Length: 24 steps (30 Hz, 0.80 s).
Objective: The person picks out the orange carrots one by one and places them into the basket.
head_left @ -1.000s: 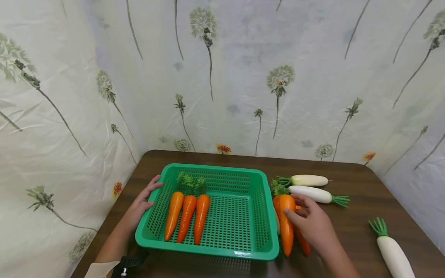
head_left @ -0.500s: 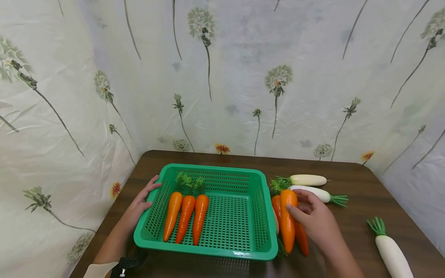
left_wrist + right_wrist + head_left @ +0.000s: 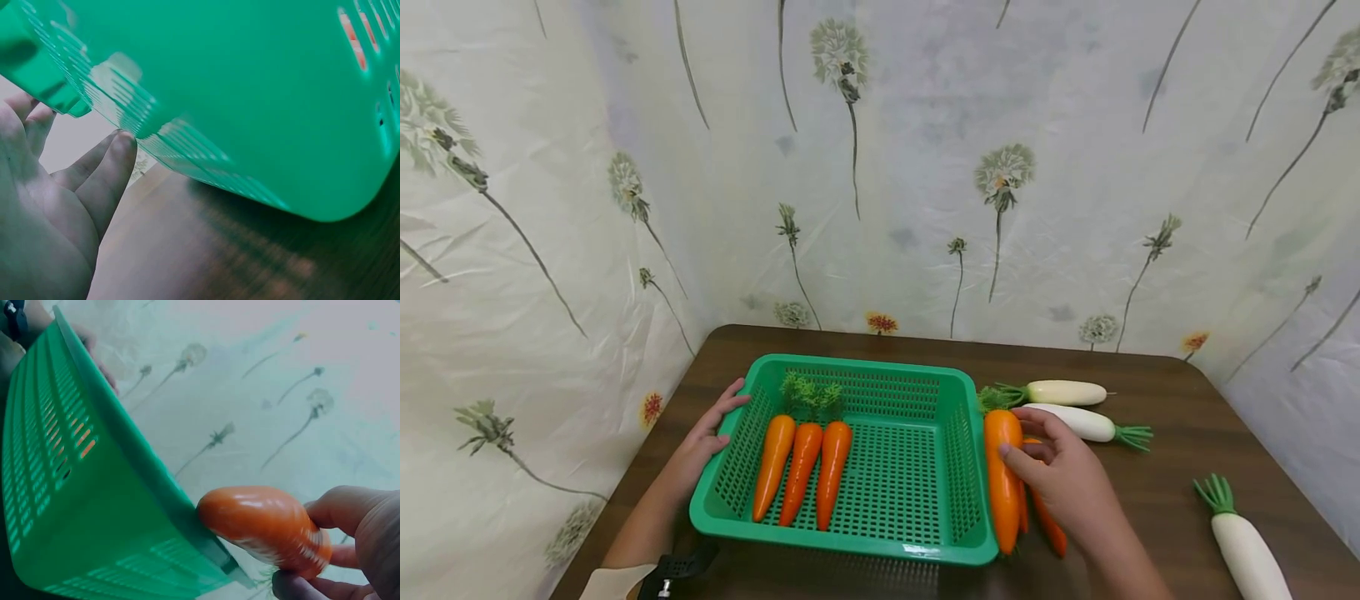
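My right hand [image 3: 1067,475] pinches an orange carrot [image 3: 1002,479] between thumb and fingers, right beside the basket's right rim. In the right wrist view the blunt tip of this carrot [image 3: 262,522] overlaps the rim. A green plastic basket [image 3: 887,546] holds three carrots [image 3: 805,471] side by side in its left half, leafy tops towards the back. My left hand [image 3: 700,442] rests at the basket's left rim. Extended fingers touch the outer wall in the left wrist view. Under my right hand lie more carrots [image 3: 1051,521], partly hidden.
Two white radishes [image 3: 1067,392] lie behind my right hand, pointing opposite ways. Another white radish [image 3: 1247,550] with green stalks lies at the table's right side. The dark wooden table [image 3: 1165,383] ends at a flower-patterned sheet [image 3: 910,167] behind and to the sides.
The carrot in my right hand has shifted left, up to the basket's right rim, showing more of the carrots under it. My left hand and the basket stay in place.
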Motion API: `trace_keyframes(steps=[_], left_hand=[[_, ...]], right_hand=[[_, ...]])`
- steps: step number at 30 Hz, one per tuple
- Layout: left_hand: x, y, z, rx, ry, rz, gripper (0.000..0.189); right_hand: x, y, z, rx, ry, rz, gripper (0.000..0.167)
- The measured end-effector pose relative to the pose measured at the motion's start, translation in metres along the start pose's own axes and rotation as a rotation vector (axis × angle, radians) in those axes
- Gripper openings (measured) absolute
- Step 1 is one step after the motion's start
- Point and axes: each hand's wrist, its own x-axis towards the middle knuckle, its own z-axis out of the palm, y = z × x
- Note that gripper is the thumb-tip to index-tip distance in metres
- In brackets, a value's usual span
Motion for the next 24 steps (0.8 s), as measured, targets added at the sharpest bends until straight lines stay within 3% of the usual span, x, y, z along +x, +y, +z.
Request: trace_keyframes(steps=[4, 14, 24], left_hand=[[0.000, 0.000, 0.000, -0.007, -0.005, -0.013, 0.050], [0.000, -0.005, -0.002, 0.006, -0.007, 0.025, 0.052], [0.000, -0.004, -0.002, 0.008, -0.015, 0.034, 0.050]], right_hand=[[-0.001, -0.005, 0.003, -0.014, 0.001, -0.011, 0.067], [0.001, -0.013, 0.009, 0.006, -0.046, -0.016, 0.067], [0.006, -0.024, 0.019, -0.008, -0.057, -0.088, 0.062]])
